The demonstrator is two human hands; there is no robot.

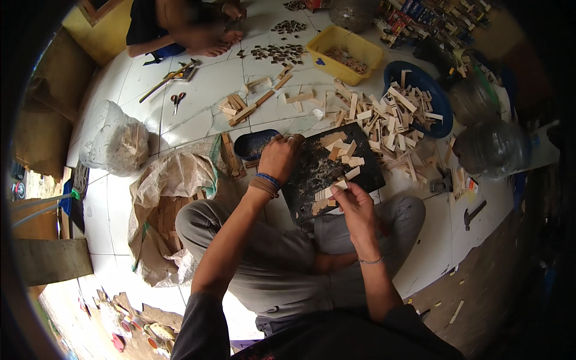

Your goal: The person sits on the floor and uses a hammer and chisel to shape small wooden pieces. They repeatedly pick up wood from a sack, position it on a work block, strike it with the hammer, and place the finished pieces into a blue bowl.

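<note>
A black board (306, 162) lies before my crossed legs, smeared with dark crumbs and scraps. My right hand (357, 207) is closed at its near right side, pinching a small pale wooden strip (331, 191) between thumb and fingers. More short wooden pieces (342, 150) lie loose on the board's far half. At the board's far left corner, my left hand (281, 159) has its fingers curled in beside a small dark blue tray (247, 146); whatever they hold is hidden.
Wooden strips (384, 120) heap up beyond the board, spilling from a blue basin (445, 123). A yellow tub (312, 49) stands farther back. An open sack (156, 186) sits left; a hammer (474, 215) lies right. Scissors (176, 102) lie near another person's feet (213, 48).
</note>
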